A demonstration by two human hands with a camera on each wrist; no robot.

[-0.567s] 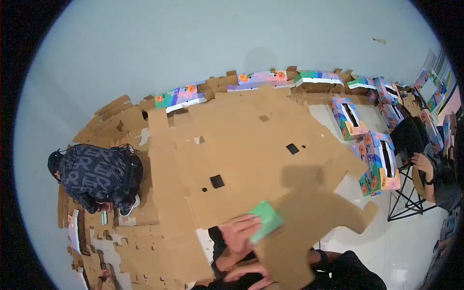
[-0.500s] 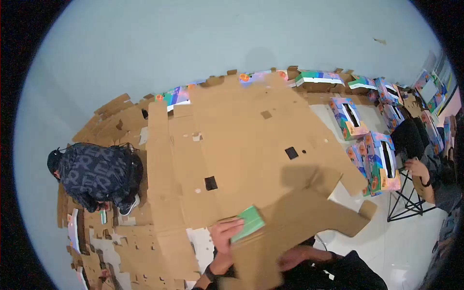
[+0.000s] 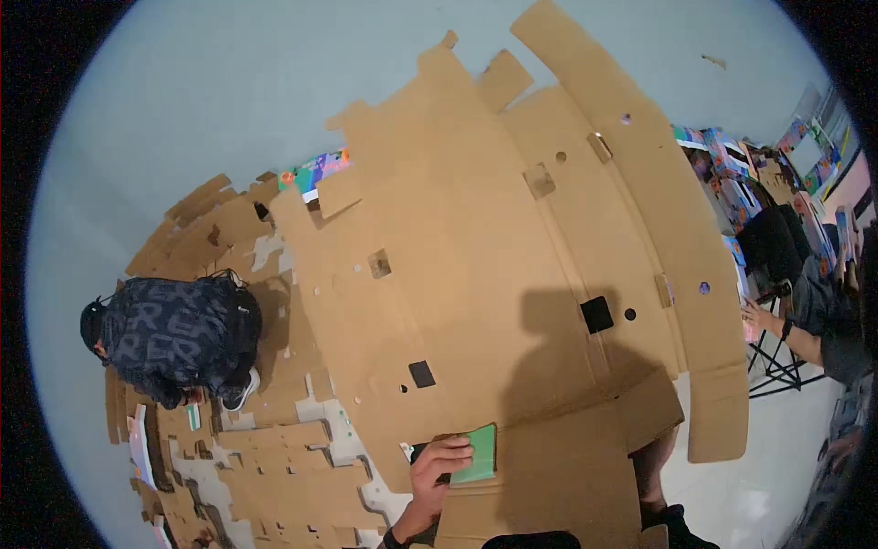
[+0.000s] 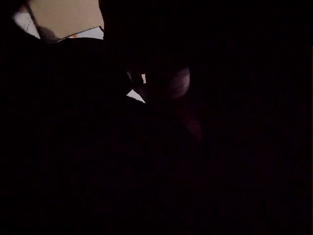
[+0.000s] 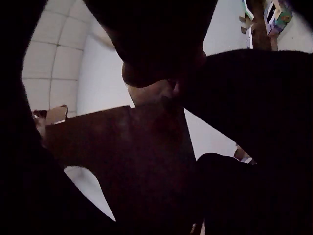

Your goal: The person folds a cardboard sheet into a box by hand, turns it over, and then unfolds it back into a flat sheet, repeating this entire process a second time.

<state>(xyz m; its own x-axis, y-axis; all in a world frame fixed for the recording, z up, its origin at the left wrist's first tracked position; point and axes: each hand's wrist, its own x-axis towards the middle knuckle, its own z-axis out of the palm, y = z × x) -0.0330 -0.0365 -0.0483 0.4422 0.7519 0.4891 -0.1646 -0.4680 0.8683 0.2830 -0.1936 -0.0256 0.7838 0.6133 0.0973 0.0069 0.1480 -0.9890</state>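
Note:
A large flattened cardboard box (image 3: 457, 247) stands raised in front of me in the head view, its brown inner side facing me and its top reaching up over the wall. My left hand (image 3: 439, 465) grips it at a green printed flap (image 3: 476, 455) on the lower edge, fingers lying over the green. The right forearm (image 3: 651, 471) goes up behind a folded flap at the lower right, and the cardboard hides the hand. Very dark in the right wrist view, a cardboard panel (image 5: 122, 147) hangs below; I cannot tell how the right hand lies there. The left wrist view is almost black.
On the left a person (image 3: 174, 334) in a dark patterned jacket crouches over flattened cardboard (image 3: 283, 457) on the floor. At the right, another person's arm (image 3: 796, 339) reaches by a black-legged stool (image 3: 777, 366). Printed boxes (image 3: 732, 151) line the back right.
The cardboard has tilted up, its far edge rising over the wall and a long flap swinging out on the right. The right forearm has gone behind it, while the left hand stays on the green flap.

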